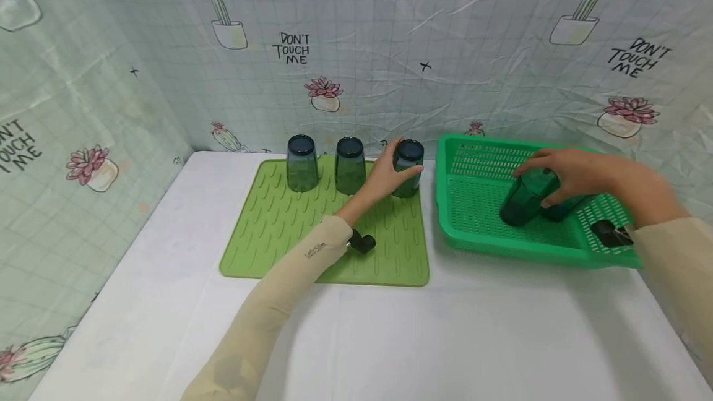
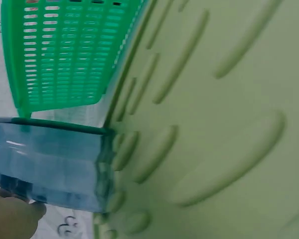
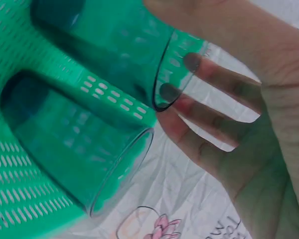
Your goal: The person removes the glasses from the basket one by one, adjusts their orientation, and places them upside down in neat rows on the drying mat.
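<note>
Three blue-tinted drinking glasses stand upside down in a row along the back of a green ribbed drying mat: a left glass, a middle glass and a right glass. My left hand holds the right glass near its base, thumb and fingers on opposite sides. In the left wrist view this glass has its mouth against the mat's edge. Over the basket, my right hand grips a tilted glass around its rim. Beside it leans another glass with its mouth uncovered.
A green perforated plastic basket stands right of the mat on a white-covered table. Behind rises a patterned cloth backdrop with cactus drawings. Black wrist devices sit below both hands.
</note>
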Action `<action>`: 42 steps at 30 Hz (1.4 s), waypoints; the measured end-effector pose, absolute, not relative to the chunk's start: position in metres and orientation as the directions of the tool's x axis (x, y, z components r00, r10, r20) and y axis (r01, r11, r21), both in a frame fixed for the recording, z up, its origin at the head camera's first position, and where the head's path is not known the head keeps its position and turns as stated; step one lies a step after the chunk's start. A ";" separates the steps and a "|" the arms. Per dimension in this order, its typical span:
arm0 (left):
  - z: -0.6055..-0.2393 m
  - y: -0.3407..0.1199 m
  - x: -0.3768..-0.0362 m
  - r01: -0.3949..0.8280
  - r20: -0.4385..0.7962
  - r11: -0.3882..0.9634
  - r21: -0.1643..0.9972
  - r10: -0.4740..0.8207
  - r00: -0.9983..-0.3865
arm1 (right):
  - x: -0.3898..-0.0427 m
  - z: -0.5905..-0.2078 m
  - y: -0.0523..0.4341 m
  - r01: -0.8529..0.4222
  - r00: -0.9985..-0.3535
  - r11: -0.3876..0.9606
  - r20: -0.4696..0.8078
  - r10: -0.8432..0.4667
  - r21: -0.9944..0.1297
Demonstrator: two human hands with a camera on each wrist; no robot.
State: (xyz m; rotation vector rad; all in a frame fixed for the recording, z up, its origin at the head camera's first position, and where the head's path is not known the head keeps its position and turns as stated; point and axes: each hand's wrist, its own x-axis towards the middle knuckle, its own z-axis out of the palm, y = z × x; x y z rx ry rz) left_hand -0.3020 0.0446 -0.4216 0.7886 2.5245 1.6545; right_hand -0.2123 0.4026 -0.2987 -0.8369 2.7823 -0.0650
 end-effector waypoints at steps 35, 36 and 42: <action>-0.369 0.046 -0.258 0.677 0.489 0.299 0.672 0.508 -0.710 | -0.155 -0.251 0.369 -0.582 -0.812 0.813 0.040 -0.582 -0.002; -0.368 0.047 -0.255 0.680 0.489 0.291 0.673 0.516 -0.704 | -0.155 -0.250 0.368 -0.585 -0.810 0.811 0.050 -0.584 0.000; -0.360 0.055 -0.237 0.684 0.461 0.221 0.695 0.593 -0.660 | -0.151 -0.242 0.362 -0.618 -0.776 0.786 0.146 -0.613 0.017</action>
